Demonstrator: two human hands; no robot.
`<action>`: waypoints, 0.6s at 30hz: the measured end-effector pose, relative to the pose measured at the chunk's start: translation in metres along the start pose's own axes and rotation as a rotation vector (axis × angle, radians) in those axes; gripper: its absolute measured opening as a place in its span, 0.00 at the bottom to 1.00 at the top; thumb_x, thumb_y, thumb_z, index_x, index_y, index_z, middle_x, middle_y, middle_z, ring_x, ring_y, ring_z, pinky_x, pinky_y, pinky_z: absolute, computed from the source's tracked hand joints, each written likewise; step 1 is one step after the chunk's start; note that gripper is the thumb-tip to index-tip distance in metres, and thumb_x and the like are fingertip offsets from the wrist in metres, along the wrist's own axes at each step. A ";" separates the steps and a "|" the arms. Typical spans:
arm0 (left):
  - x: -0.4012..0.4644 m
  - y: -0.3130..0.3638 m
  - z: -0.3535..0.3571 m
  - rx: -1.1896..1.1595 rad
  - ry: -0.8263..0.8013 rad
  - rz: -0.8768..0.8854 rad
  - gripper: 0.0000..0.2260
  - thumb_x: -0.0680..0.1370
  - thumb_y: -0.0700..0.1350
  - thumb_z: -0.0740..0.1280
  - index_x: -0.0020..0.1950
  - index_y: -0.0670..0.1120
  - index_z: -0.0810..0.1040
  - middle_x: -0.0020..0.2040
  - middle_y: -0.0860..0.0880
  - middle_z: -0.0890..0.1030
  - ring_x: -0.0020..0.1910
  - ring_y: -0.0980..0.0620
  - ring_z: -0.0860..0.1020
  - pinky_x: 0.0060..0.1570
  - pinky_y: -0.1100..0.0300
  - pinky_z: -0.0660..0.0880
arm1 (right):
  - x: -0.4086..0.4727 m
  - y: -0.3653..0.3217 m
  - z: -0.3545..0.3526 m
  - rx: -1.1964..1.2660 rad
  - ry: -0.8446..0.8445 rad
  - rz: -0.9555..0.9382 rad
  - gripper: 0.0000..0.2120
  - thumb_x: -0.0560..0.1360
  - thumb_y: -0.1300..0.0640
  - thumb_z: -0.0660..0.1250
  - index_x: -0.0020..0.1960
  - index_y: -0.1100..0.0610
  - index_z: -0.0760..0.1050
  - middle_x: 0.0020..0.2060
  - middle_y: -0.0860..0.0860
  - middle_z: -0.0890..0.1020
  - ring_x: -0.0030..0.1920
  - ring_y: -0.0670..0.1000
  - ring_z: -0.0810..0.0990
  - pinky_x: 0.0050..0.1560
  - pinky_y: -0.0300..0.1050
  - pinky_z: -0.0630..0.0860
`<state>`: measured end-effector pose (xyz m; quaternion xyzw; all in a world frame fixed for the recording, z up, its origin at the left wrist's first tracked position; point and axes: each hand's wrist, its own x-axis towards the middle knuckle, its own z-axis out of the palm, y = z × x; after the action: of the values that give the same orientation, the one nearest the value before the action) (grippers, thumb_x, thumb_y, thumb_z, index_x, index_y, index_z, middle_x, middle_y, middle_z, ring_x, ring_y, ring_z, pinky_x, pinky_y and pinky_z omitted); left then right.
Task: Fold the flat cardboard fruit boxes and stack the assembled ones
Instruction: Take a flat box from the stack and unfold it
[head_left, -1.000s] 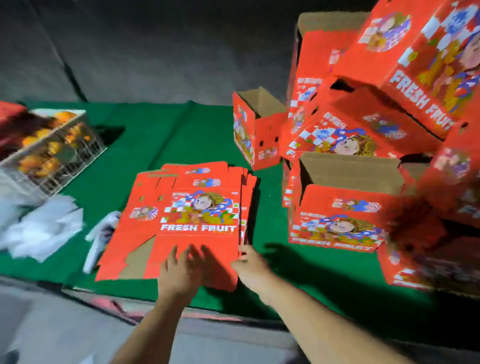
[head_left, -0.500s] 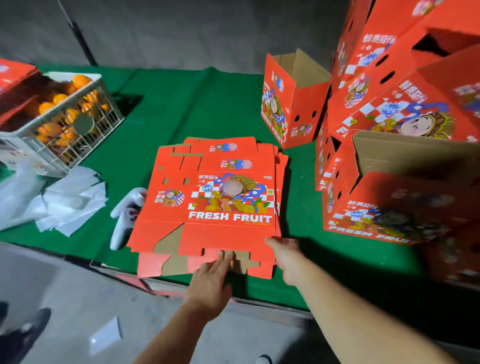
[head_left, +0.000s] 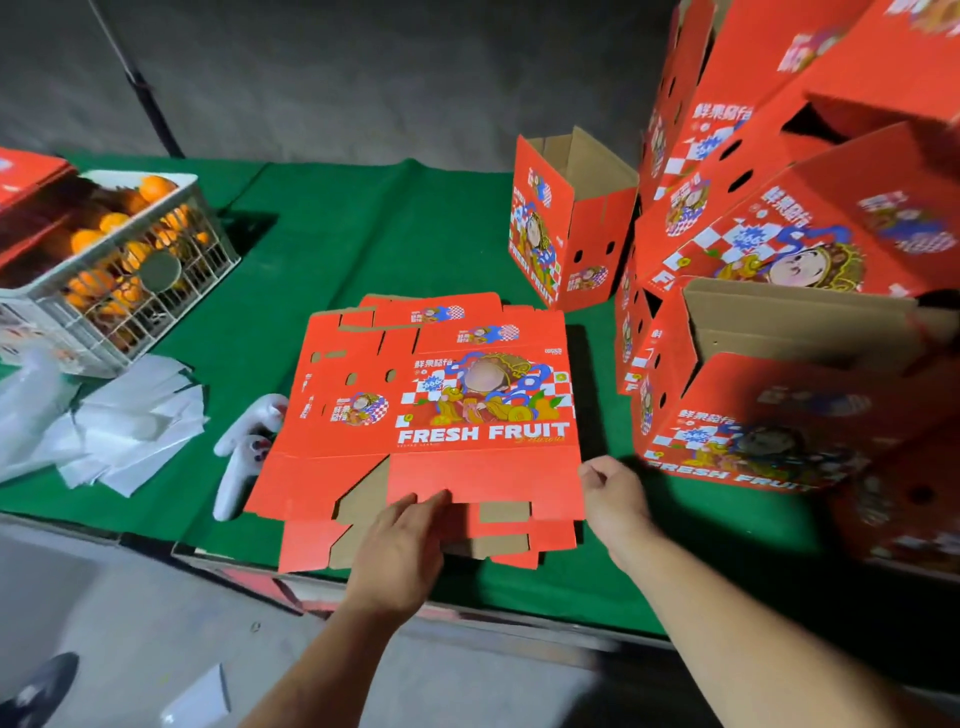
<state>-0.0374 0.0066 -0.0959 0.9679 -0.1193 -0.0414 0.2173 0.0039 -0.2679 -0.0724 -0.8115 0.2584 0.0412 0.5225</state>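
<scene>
A green bench (head_left: 363, 223) carried a pile of folded boxes (head_left: 810, 291) at the right and a crate (head_left: 119, 291) of oranges at the left. Between them lay the flat boxes (head_left: 431, 410). The left hand (head_left: 402, 551) rested on their near edge, fingers straight; the right hand (head_left: 615, 493) pinched the top sheet's near right corner.

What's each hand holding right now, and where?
Left hand lies flat-fingered on the flat box's near flap; right hand is at its near right corner, grip unclear.
</scene>
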 end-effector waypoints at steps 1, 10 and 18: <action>0.000 -0.001 0.002 0.000 0.035 0.012 0.30 0.76 0.40 0.67 0.79 0.49 0.69 0.70 0.46 0.77 0.74 0.41 0.69 0.72 0.49 0.68 | -0.001 -0.007 -0.002 0.033 -0.009 0.003 0.08 0.86 0.57 0.59 0.50 0.51 0.75 0.51 0.54 0.82 0.48 0.51 0.79 0.45 0.46 0.75; 0.015 0.003 -0.037 -0.371 0.679 -0.228 0.23 0.78 0.54 0.65 0.71 0.46 0.73 0.66 0.44 0.74 0.67 0.43 0.72 0.68 0.45 0.68 | 0.002 -0.059 -0.054 0.354 0.105 -0.026 0.11 0.87 0.56 0.56 0.53 0.51 0.76 0.43 0.52 0.83 0.35 0.51 0.77 0.25 0.38 0.71; 0.002 0.012 -0.058 -1.112 0.212 -0.638 0.17 0.77 0.63 0.69 0.55 0.50 0.81 0.45 0.51 0.83 0.46 0.47 0.80 0.43 0.56 0.76 | -0.019 -0.060 -0.110 0.215 0.126 -0.197 0.14 0.85 0.60 0.58 0.54 0.46 0.80 0.30 0.46 0.82 0.23 0.45 0.75 0.23 0.40 0.70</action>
<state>-0.0301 0.0198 -0.0386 0.6979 0.2352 -0.0638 0.6735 -0.0073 -0.3367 0.0331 -0.7732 0.2127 -0.0894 0.5907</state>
